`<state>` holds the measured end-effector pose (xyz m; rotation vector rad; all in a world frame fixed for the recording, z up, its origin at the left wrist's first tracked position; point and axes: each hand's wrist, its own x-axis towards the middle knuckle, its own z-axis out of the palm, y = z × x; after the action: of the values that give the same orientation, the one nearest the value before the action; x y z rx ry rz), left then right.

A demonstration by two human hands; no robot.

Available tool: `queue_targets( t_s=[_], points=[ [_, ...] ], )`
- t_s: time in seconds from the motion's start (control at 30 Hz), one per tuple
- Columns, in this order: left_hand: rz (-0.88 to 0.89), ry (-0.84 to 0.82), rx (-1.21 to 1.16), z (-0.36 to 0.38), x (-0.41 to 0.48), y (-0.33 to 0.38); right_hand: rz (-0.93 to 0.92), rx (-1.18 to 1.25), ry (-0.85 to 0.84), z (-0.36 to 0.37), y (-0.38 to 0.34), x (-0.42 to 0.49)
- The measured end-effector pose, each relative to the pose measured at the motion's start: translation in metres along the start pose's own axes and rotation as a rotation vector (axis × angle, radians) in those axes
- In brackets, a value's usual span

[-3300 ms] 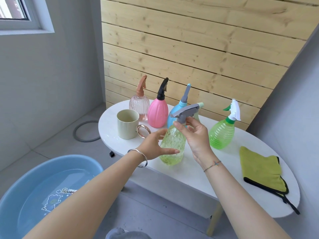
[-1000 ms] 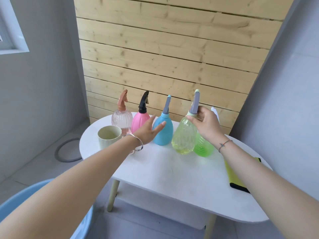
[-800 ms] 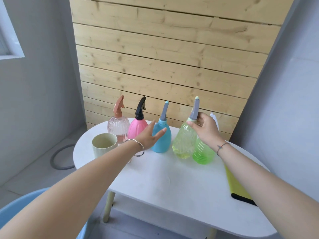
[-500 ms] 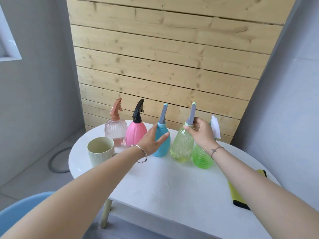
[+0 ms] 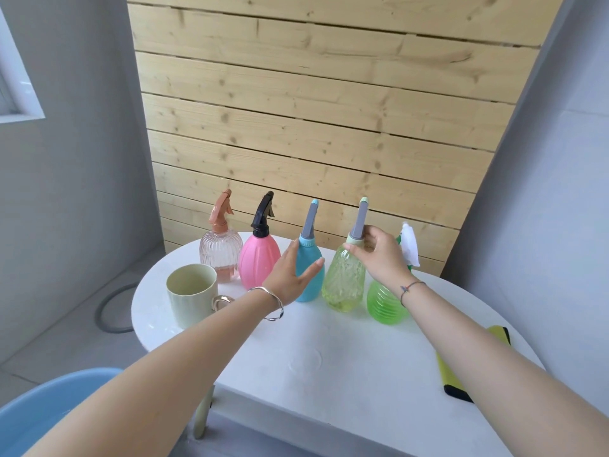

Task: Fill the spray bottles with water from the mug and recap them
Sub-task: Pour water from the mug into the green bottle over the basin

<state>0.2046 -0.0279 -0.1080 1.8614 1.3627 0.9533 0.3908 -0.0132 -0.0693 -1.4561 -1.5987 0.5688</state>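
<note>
Several capped spray bottles stand in a row at the back of the white table (image 5: 346,367). From the left they are a clear pink ribbed bottle (image 5: 220,255), a pink bottle (image 5: 258,262), a blue bottle (image 5: 308,275), a pale yellow-green bottle (image 5: 344,278) and a green ribbed bottle (image 5: 385,305). My right hand (image 5: 382,255) holds the yellow-green bottle at its neck, just under the grey spray head. My left hand (image 5: 293,275) is open with straight fingers against the front of the blue bottle. A cream mug (image 5: 191,293) stands at the table's left.
A yellow-green cloth (image 5: 468,367) lies at the table's right edge. A blue basin (image 5: 36,413) sits on the floor at lower left. A wooden plank wall rises right behind the bottles, and grey walls close in on both sides.
My right hand carried the yellow-green bottle from the table's front to the back row and stood it between the blue and green bottles. My left hand let go of it and moved to the blue bottle.
</note>
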Motion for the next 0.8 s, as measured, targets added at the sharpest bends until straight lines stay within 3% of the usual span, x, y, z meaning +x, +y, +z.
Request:
queue_targets(
  t_s=[0.1,0.27,0.33,0.43,0.5,0.8],
  points=[
    [-0.016,0.123,-0.051,0.003,-0.005,-0.005,-0.007,0.03,0.059,-0.013,-0.007,-0.015],
    [0.013,0.284,-0.161,0.013,-0.017,-0.004,-0.295,-0.233,0.353,-0.041,0.003,-0.046],
    [0.035,0.274,-0.155,0.018,-0.022,-0.001,-0.172,-0.175,0.346,-0.041,0.015,-0.049],
    [0.03,0.257,-0.162,0.026,-0.029,0.004,0.203,0.03,0.266,-0.032,0.028,-0.046],
    [0.025,0.251,-0.158,0.031,-0.032,0.008,0.306,0.13,0.251,-0.024,0.037,-0.04],
    [0.033,0.156,-0.168,0.032,-0.05,0.028,0.165,0.038,0.371,-0.027,0.036,-0.054]
  ],
)
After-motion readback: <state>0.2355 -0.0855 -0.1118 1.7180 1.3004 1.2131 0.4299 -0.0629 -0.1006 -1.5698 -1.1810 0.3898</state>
